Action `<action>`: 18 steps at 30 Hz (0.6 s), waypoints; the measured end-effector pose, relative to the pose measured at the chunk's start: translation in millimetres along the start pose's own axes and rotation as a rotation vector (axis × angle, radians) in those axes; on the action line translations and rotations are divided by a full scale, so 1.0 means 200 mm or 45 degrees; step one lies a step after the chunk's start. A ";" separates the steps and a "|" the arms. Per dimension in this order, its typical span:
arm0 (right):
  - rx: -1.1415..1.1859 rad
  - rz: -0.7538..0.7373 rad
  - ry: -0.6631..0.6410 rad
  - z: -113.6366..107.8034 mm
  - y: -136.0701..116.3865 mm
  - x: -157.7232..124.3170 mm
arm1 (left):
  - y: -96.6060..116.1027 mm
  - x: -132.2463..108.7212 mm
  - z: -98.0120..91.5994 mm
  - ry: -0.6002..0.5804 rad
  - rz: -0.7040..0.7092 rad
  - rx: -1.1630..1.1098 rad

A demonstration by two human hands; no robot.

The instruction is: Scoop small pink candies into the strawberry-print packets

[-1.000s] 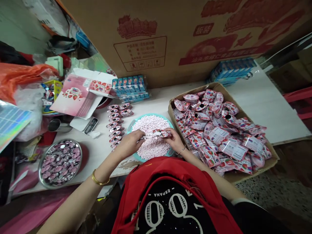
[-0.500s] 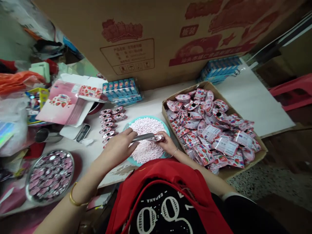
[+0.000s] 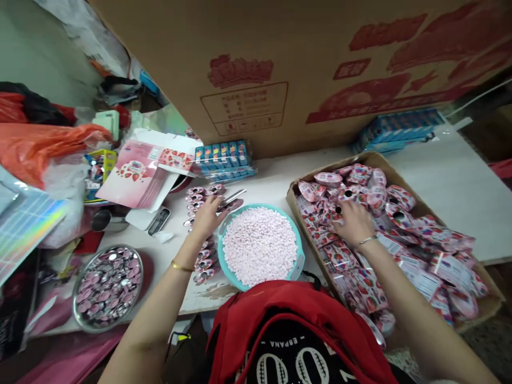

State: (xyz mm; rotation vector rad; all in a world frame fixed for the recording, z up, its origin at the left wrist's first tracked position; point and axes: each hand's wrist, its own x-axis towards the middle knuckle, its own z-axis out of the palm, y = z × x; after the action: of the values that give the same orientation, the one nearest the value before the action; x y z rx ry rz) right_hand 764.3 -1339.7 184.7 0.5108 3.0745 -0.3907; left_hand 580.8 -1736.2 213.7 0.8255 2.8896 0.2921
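My left hand (image 3: 208, 217) is closed on a shiny metal scoop (image 3: 234, 198) by the upper end of two columns of small strawberry-print packets (image 3: 205, 262). A pink packet seems to lie just under the scoop; whether my fingers touch it I cannot tell. Inside the cardboard box at the right, my right hand (image 3: 354, 224) has its fingers curled at a strawberry-print packet (image 3: 328, 214) with a dark round opening. Between my hands stands a turquoise basin (image 3: 301, 261) full of small pale pink candies (image 3: 260, 245).
At the left, a metal bowl (image 3: 76, 309) holds many pink and silver caps. Flattened pink cartons (image 3: 132, 176) and a metal cup (image 3: 103, 220) lie behind it. Blue wrapped packs (image 3: 222, 154) stand against a big brown carton (image 3: 296, 69). The open box's rim (image 3: 298, 213) borders the basin.
My left hand has moved from over the basin to the packet rows, carrying the scoop. My right hand has gone from the basin into the box. The view has shifted leftward.
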 end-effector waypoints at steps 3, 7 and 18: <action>-0.195 0.034 -0.010 0.04 0.14 0.00 | -0.22 0.05 0.14 -0.195 -0.145 0.131; -0.158 0.011 0.116 0.11 0.16 -0.01 | -0.35 0.11 0.29 -0.358 -0.238 0.194; 0.916 0.286 0.522 -0.05 -0.05 -0.21 | -0.25 -0.27 0.15 -0.222 0.023 -0.374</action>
State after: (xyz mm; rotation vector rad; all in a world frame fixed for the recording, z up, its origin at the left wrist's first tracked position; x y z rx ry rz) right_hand 800.4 -1360.0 198.6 1.0407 3.0910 -1.5731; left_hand 605.4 -1801.4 176.8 0.7819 2.5953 0.5972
